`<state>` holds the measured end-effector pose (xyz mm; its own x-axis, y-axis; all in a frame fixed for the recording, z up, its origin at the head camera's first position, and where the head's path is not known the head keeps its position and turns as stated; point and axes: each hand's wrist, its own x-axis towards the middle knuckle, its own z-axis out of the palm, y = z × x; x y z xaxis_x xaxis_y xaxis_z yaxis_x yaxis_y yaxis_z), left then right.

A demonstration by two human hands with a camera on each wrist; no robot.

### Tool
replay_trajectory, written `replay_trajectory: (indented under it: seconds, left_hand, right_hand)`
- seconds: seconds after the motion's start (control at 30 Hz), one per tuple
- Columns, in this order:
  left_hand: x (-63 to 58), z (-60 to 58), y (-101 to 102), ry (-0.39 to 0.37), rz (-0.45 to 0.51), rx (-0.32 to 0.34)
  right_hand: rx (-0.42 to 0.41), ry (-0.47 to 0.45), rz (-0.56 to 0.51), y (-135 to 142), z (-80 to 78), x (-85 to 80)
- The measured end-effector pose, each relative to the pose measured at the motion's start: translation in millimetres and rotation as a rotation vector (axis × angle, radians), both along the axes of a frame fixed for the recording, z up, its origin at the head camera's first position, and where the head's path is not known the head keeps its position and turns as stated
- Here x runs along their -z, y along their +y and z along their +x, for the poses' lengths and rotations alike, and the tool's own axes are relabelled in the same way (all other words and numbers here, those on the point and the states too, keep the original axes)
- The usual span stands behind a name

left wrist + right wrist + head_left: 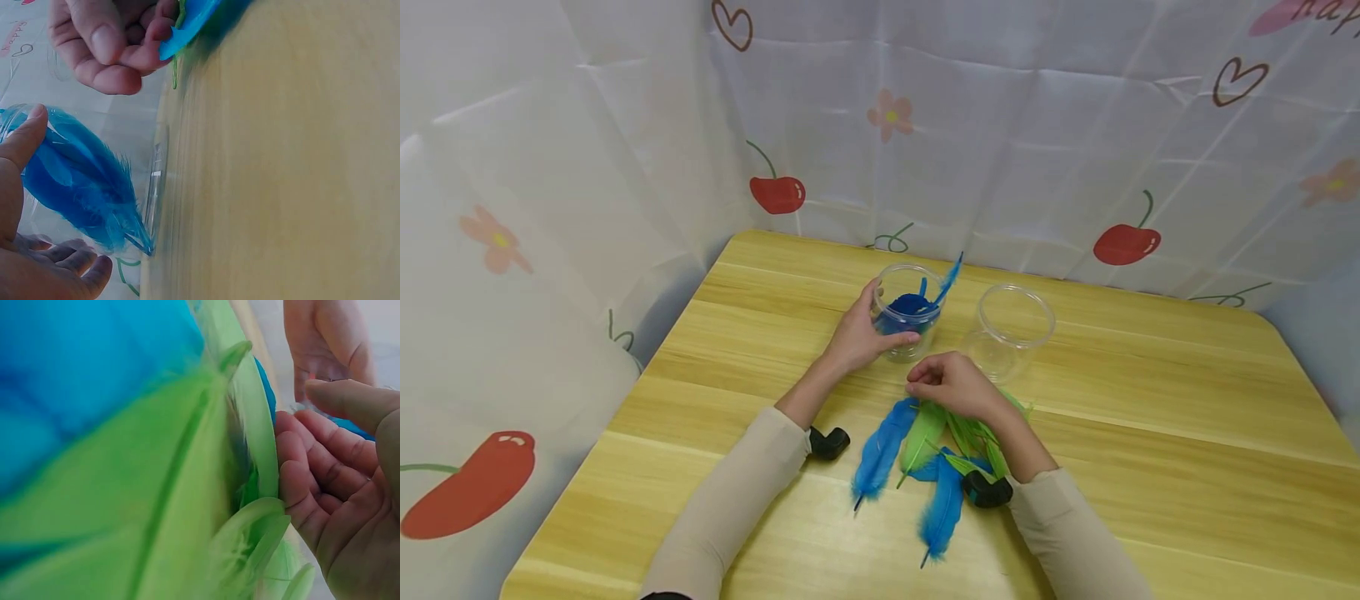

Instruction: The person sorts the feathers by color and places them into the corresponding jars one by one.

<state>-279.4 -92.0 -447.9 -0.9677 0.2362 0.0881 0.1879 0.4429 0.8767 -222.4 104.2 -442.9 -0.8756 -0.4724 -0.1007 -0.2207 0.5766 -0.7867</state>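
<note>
My left hand (867, 335) grips a clear jar (907, 310) stuffed with blue feathers (81, 181), thumb on the near wall and fingers round the far side. My right hand (950, 383) hovers just in front of the jar with its fingers curled. Its fingertips (147, 53) pinch the top end of a blue feather (880, 450) that lies on the table. A green feather (187, 487) brushes against the curled fingers (306, 469). More blue and green feathers (942, 500) lie in a loose pile under my right wrist.
An empty clear jar (1012, 327) stands just right of the filled one. The wooden table (1150, 417) is walled on three sides by a white curtain (1000, 125) printed with cherries and flowers.
</note>
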Motion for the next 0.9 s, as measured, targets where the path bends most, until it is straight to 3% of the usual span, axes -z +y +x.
replay_trajectory:
  seconds: [0.47,0.73,0.9]
  left_hand:
    - [-0.2,-0.2,0.0,-0.005,0.001,-0.003]
    - [-0.3,-0.1,0.5,0.002,0.012,-0.004]
    - [0.4,-0.4,0.3,-0.001,0.015,-0.003]
  right_hand:
    - [-0.155,-0.100,0.059,-2.8,-6.9,-0.4]
    - [-0.198,-0.143,0.004,-2.8,-6.9,-0.6]
    - [-0.219,-0.150,-0.087,0.3,-6.7,-1.8]
